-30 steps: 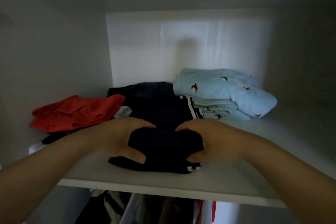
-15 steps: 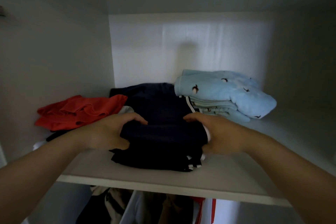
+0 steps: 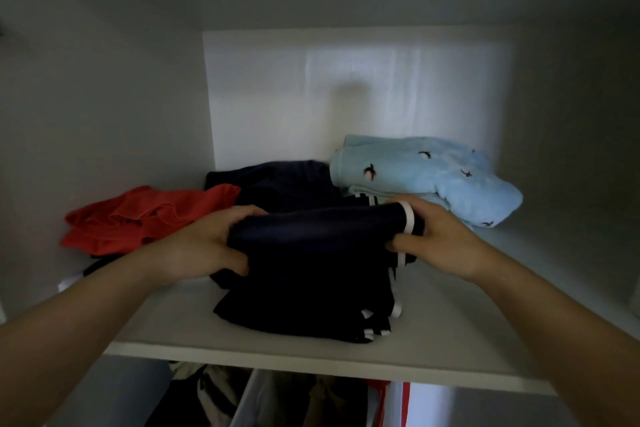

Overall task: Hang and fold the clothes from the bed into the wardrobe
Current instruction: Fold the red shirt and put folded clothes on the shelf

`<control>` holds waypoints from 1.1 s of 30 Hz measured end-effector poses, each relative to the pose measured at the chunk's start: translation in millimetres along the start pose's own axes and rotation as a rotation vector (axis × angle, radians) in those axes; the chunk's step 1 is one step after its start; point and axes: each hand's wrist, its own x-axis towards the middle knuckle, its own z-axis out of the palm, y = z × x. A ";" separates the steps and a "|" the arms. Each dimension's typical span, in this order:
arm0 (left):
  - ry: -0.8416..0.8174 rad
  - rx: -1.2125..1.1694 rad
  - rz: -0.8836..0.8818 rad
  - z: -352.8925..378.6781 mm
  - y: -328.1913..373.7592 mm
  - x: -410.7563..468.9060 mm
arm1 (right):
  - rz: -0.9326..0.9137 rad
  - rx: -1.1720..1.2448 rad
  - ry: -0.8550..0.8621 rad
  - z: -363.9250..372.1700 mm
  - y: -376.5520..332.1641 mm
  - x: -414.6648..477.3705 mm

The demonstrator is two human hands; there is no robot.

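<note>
On a white wardrobe shelf [image 3: 450, 333], seen from the person's own eye level, two bare forearms reach in from the lower corners toward a folded navy garment [image 3: 318, 236]. The left hand [image 3: 207, 246] grips its left end, fingers curled over the top and thumb tucked beneath. The right hand [image 3: 436, 239] grasps the right end in the same way, just beside a white stripe [image 3: 408, 218] that bands the fabric. Between the hands the cloth forms a soft rounded roll with a smooth, matte, knitted look.

Below that roll the same dark fabric runs down into a flat folded stack [image 3: 304, 308] near the shelf's front edge, with small white stripes showing at its right corner. The light is dim, so where the held garment ends and the stack begins cannot be told.

To the left lies a red garment [image 3: 149, 218], thin, crumpled and loosely heaped, on top of something dark. Behind the hands sits another dark navy pile [image 3: 287, 184], low and rumpled. To the right rear is a pale blue bundle [image 3: 415, 173], thick and fleecy, folded into plump rounded layers and dotted with small dark bird shapes; it touches the navy pile.

A smooth white back panel [image 3: 346, 97] carries a faint glossy reflection. Under the shelf, hanging clothes [image 3: 214, 395] show in dark and pale tones, with a red strip to the right.
</note>
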 end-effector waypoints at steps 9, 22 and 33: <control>-0.252 0.264 0.004 -6.0 -5.2 -6.5 | 0.066 -0.060 -0.227 -0.2 -0.8 -13.2; 0.284 -0.522 0.135 12.3 17.9 34.4 | 0.067 0.496 0.227 12.9 -25.5 2.5; 0.399 0.095 -0.542 24.5 -9.7 123.8 | 0.610 0.093 0.393 27.1 6.2 69.5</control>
